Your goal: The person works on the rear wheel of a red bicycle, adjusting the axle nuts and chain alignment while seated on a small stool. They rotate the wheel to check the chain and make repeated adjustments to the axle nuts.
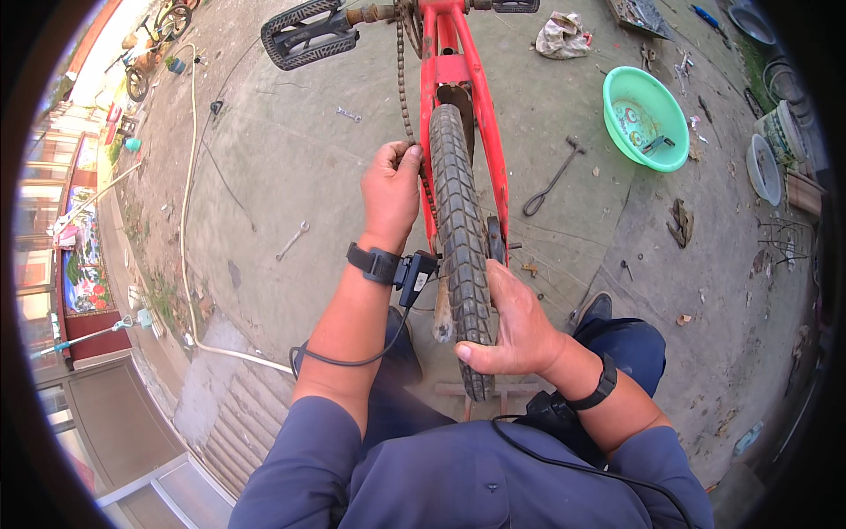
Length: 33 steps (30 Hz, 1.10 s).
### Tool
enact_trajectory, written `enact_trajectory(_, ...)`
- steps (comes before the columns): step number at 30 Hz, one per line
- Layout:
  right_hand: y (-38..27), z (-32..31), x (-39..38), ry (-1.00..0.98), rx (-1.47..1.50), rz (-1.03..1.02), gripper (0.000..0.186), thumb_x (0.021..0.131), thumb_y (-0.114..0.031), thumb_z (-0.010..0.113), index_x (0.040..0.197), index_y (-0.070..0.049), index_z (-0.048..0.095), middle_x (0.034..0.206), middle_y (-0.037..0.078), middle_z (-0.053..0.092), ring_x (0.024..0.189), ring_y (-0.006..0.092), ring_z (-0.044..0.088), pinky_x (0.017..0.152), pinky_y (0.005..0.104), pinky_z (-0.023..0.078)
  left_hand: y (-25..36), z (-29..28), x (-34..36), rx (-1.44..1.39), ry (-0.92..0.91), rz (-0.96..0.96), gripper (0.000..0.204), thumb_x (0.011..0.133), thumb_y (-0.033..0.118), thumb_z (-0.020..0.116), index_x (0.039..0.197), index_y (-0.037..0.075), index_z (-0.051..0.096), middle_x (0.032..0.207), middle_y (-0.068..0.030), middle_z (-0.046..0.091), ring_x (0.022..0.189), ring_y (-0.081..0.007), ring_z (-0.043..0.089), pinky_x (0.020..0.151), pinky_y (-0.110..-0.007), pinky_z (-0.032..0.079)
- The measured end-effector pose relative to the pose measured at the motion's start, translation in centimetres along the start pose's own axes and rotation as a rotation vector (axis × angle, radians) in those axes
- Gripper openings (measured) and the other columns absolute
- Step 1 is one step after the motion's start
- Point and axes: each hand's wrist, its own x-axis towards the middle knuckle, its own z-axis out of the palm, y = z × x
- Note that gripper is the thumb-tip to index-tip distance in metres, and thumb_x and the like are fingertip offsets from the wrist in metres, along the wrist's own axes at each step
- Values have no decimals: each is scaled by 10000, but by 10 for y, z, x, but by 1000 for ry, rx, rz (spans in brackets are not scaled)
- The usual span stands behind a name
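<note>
A red bicycle frame (489, 123) stands in front of me, with a black knobby tire (460, 229) between its two rear stays. My left hand (394, 189) is closed at the left stay, thumb and fingers pinched on the rusty chain (404, 97), which runs down from the crank area. The fingertips are partly hidden behind the hand. My right hand (515, 326) is wrapped round the near right side of the tire, thumb lying across the tread. A black pedal (310, 35) juts out at the far left of the frame.
A green basin (648, 119) with tools in it stands at the right. On the floor lie an open-ended wrench (293, 240), a smaller wrench (349, 115), a metal rod with a looped end (553, 176) and a crumpled cloth (562, 37). A pale hose (187, 203) runs along the left.
</note>
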Motion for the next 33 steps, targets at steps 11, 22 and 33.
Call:
enact_trajectory(11,1,1,-1,7,19,-13,654,654,-445,782,950,41,459,882,176,443,788,341,462,713,422,439,19,8,39,-198,26,59,223,990,219,646,1057,7,665,872,-9,661,764,-86,577,677,-252,453)
enact_trajectory(22,2,2,-3,8,-4,-15,649,656,-449,778,935,43,459,878,178,437,791,346,455,714,423,432,0,-5,20,-61,-95,-123,291,994,216,641,1162,-21,662,994,-45,696,868,-96,614,757,-252,488)
enact_trajectory(33,1,6,-10,4,4,-1,645,658,-446,772,934,45,459,876,187,434,795,367,456,712,434,429,-10,-2,26,63,-75,-79,279,965,179,646,1130,-46,664,960,-112,729,837,-145,666,771,-291,534)
